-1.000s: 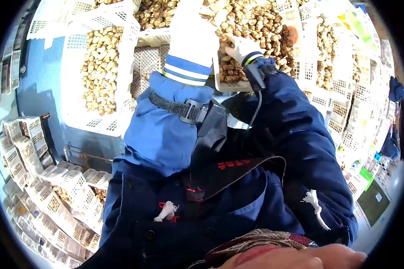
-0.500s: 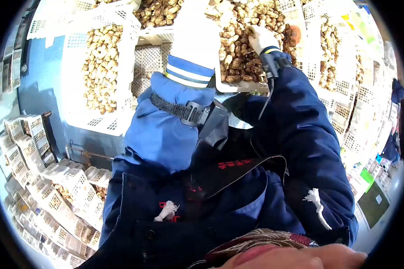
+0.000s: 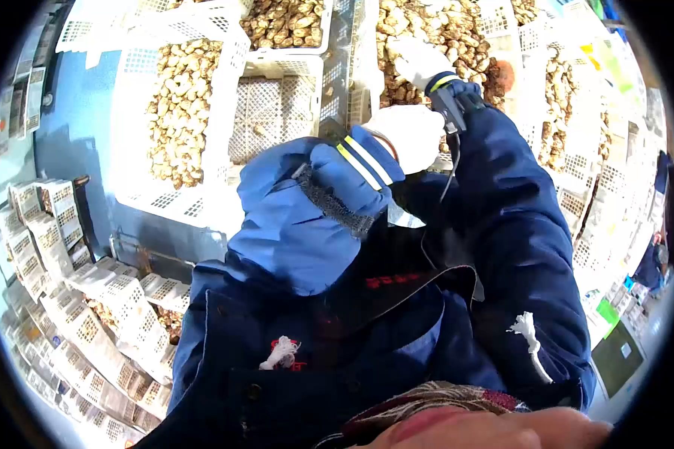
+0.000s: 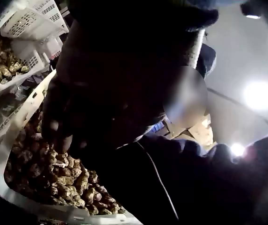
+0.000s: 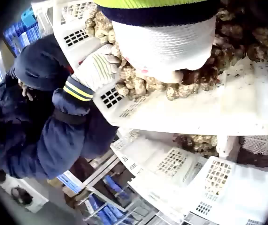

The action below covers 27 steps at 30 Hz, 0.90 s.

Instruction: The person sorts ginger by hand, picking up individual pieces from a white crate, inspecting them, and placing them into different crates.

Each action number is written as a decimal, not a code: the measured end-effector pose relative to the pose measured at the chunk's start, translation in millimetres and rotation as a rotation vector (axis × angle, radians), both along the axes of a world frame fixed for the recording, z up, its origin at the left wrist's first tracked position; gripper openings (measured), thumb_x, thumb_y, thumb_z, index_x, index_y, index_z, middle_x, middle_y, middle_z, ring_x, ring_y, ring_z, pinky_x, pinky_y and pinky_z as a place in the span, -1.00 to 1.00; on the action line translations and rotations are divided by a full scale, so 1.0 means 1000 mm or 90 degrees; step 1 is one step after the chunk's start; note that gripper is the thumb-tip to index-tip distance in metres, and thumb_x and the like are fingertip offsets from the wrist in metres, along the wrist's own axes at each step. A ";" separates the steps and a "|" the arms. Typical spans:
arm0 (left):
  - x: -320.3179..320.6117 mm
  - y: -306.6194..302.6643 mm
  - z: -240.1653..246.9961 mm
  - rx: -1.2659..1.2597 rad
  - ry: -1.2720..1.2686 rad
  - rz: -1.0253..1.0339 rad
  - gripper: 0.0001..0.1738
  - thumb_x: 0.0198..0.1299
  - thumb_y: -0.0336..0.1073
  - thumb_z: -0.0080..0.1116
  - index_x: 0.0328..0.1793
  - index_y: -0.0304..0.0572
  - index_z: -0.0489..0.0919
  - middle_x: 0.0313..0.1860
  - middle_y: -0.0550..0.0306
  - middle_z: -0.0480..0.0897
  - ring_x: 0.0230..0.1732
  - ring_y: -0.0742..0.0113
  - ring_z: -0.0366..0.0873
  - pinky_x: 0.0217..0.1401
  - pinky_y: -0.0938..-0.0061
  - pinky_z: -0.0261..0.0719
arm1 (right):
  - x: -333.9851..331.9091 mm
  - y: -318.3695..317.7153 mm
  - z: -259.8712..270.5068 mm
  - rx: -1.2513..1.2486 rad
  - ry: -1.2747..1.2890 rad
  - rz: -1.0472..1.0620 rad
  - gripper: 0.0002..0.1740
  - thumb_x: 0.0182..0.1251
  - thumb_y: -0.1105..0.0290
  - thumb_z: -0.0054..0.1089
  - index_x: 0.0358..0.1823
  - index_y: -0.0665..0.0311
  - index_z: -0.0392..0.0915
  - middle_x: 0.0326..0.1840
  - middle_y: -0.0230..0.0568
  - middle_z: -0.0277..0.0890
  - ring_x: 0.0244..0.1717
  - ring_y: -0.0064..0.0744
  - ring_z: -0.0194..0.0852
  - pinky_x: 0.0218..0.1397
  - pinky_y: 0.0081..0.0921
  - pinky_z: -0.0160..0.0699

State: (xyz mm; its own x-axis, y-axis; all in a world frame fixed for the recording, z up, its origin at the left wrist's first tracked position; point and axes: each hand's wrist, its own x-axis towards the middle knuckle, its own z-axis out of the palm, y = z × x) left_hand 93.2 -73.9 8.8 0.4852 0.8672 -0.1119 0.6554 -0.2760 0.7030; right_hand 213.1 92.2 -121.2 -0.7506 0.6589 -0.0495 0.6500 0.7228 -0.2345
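Note:
A white crate [image 3: 365,63] holds many brown, lumpy pieces [image 3: 468,45] that look like mushrooms or tubers. My right hand [image 3: 421,63], in a white glove, lies among them. Its fingertips reach down to the pieces in the right wrist view, and most of its fingers are hidden. Gloved in white too, my left hand [image 3: 412,138] overlaps the crate's near end in the head view. The left wrist view shows dark fingers with lit fingertips [image 4: 66,142] close over brown pieces; I cannot tell whether they hold any.
Left of this crate stand a crate with a bare mesh floor [image 3: 273,112] and a full one [image 3: 120,161]. More full crates line the right. Another person [image 5: 45,136] in dark clothes has a striped-gloved hand [image 5: 96,70] at the crate's edge. A cable [image 3: 451,168] hangs from my right wrist.
My left hand has swung right and back to the crate's near end, uncovering the mesh-floored crate. My right hand went right, away from the crate's left side, then slightly left.

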 end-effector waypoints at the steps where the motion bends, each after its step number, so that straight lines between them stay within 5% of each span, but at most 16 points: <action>1: -0.001 -0.001 -0.008 0.016 0.029 -0.020 -0.64 0.29 -0.15 0.05 0.00 -0.29 0.59 -0.07 -0.11 0.64 0.04 -0.06 0.61 0.13 0.16 0.57 | -0.006 -0.003 -0.005 0.015 -0.120 -0.007 -0.42 0.39 0.05 0.07 0.42 -0.06 0.39 0.49 -0.08 0.33 0.43 -0.01 0.34 0.46 0.07 0.29; 3: -0.004 0.004 0.013 -0.084 0.051 -0.007 -0.59 0.29 -0.07 0.07 0.00 -0.30 0.59 -0.08 -0.13 0.64 0.05 -0.08 0.61 0.16 0.14 0.55 | 0.001 0.005 -0.015 0.031 -0.059 0.052 -0.38 0.39 0.04 0.04 0.45 0.01 0.35 0.48 -0.02 0.33 0.32 0.05 0.43 0.37 -0.05 0.42; 5: -0.006 0.006 0.010 -0.060 0.025 -0.018 -0.59 0.31 -0.04 0.07 0.00 -0.25 0.60 -0.12 -0.12 0.63 0.01 -0.05 0.61 0.13 0.16 0.57 | 0.000 0.004 -0.023 0.036 -0.088 0.025 -0.37 0.41 0.02 0.00 0.47 -0.01 0.31 0.52 -0.04 0.26 0.44 0.01 0.31 0.47 0.18 0.23; 7: -0.010 0.005 -0.002 0.179 0.045 -0.129 -0.69 0.30 -0.14 0.08 -0.03 -0.22 0.61 -0.19 -0.04 0.62 -0.08 0.02 0.61 0.03 0.22 0.62 | 0.003 0.007 -0.022 0.030 -0.041 0.038 -0.43 0.39 0.07 -0.01 0.40 0.06 0.39 0.41 -0.03 0.39 0.35 0.04 0.40 0.33 0.18 0.36; 13: -0.026 0.014 -0.008 0.368 0.100 -0.100 -0.77 0.15 -0.28 0.14 -0.10 -0.17 0.59 -0.23 0.08 0.59 -0.16 0.11 0.62 -0.08 0.34 0.65 | 0.005 0.009 -0.014 0.004 -0.118 0.027 -0.54 0.35 0.12 -0.01 0.19 0.14 0.51 0.24 0.01 0.50 0.15 0.17 0.53 0.20 0.02 0.52; 14: -0.025 0.015 0.000 0.322 0.117 -0.062 -0.77 0.11 -0.32 0.15 -0.09 -0.18 0.57 -0.19 0.06 0.57 -0.15 0.09 0.61 -0.06 0.31 0.65 | 0.012 0.004 -0.013 0.060 -0.034 -0.023 -0.61 0.37 0.15 0.01 0.10 0.17 0.57 0.16 0.02 0.57 0.05 0.14 0.58 0.16 -0.08 0.56; 15: -0.024 0.017 0.000 0.354 0.094 -0.022 -0.76 0.10 -0.34 0.16 -0.08 -0.19 0.56 -0.18 0.05 0.57 -0.16 0.08 0.61 -0.05 0.31 0.65 | 0.008 0.004 0.028 -0.105 -0.048 -0.068 -0.60 0.42 0.14 0.03 0.12 0.19 0.60 0.12 0.03 0.61 0.08 0.07 0.59 0.18 -0.13 0.57; 17: -0.018 0.026 -0.003 0.413 0.043 0.061 -0.73 0.08 -0.36 0.17 -0.06 -0.21 0.55 -0.16 0.02 0.56 -0.17 0.06 0.60 -0.03 0.30 0.65 | 0.032 0.001 0.029 -0.095 0.106 -0.261 -0.55 0.43 0.05 0.10 0.15 0.21 0.59 0.08 0.00 0.64 0.07 0.02 0.60 0.18 -0.19 0.57; 18: -0.017 0.032 -0.013 0.445 -0.045 0.099 -0.68 0.07 -0.39 0.16 -0.01 -0.24 0.53 -0.14 -0.03 0.54 -0.11 0.03 0.59 -0.02 0.28 0.65 | 0.044 0.001 0.034 -0.145 0.211 -0.290 -0.54 0.46 0.04 0.09 0.16 0.21 0.58 0.07 -0.03 0.64 0.05 -0.03 0.61 0.17 -0.23 0.57; 20: -0.015 0.040 -0.025 0.076 -0.386 0.216 -0.61 0.29 -0.32 0.13 0.22 -0.25 0.51 0.06 -0.04 0.56 0.11 0.06 0.56 0.11 0.24 0.66 | 0.058 -0.007 0.062 -0.206 0.365 -0.334 -0.61 0.51 0.16 0.06 0.20 0.23 0.56 0.07 -0.07 0.62 0.00 -0.21 0.62 0.14 -0.40 0.58; 22: -0.022 0.036 0.008 -0.442 -0.967 0.329 -0.49 0.46 -0.14 0.08 0.43 -0.20 0.40 0.25 -0.04 0.53 0.26 -0.01 0.50 0.26 -0.02 0.60 | 0.047 -0.026 0.099 -0.282 0.579 -0.311 -0.63 0.51 0.30 0.09 0.25 0.25 0.53 0.11 -0.09 0.59 -0.01 -0.37 0.62 0.12 -0.55 0.57; 23: -0.020 0.039 0.010 -0.461 -0.965 0.336 -0.42 0.46 -0.05 0.06 0.49 -0.12 0.34 0.25 -0.09 0.53 0.28 -0.09 0.47 0.28 -0.14 0.55 | 0.034 -0.038 0.118 -0.347 0.743 -0.267 -0.60 0.48 0.31 0.13 0.28 0.26 0.51 0.14 -0.09 0.58 0.02 -0.38 0.62 0.13 -0.57 0.56; 25: -0.016 0.042 0.030 -0.521 -1.116 0.350 -0.47 0.50 -0.03 -0.06 0.46 -0.10 0.34 0.27 -0.08 0.54 0.33 -0.02 0.46 0.32 -0.11 0.51 | 0.019 -0.066 0.169 -0.421 0.569 -0.219 -0.49 0.42 0.29 0.21 0.34 0.28 0.45 0.22 -0.05 0.53 0.14 -0.30 0.58 0.23 -0.49 0.54; 26: -0.014 0.043 0.038 -0.552 -1.191 0.354 -0.49 0.52 -0.02 -0.12 0.45 -0.09 0.35 0.27 -0.07 0.54 0.35 0.01 0.45 0.35 -0.10 0.50 | 0.013 -0.074 0.190 -0.082 0.353 -0.106 -0.42 0.36 0.27 0.26 0.37 0.28 0.41 0.27 0.01 0.50 0.22 -0.18 0.55 0.29 -0.41 0.51; 27: -0.010 0.054 0.018 -0.478 -1.195 0.319 -0.49 0.53 0.00 -0.15 0.44 -0.11 0.36 0.27 -0.04 0.55 0.34 0.07 0.47 0.36 0.03 0.50 | 0.010 -0.077 0.192 -0.026 0.369 -0.022 -0.38 0.31 0.29 0.30 0.38 0.26 0.40 0.27 0.07 0.49 0.30 -0.07 0.49 0.33 -0.34 0.49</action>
State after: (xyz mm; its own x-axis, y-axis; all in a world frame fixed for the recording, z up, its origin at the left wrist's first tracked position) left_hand 83.4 -19.7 26.6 0.1961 0.9623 -0.1887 -0.9132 0.2493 0.3224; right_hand 223.3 15.6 70.5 -0.6406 0.6900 0.3369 0.4302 0.6860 -0.5868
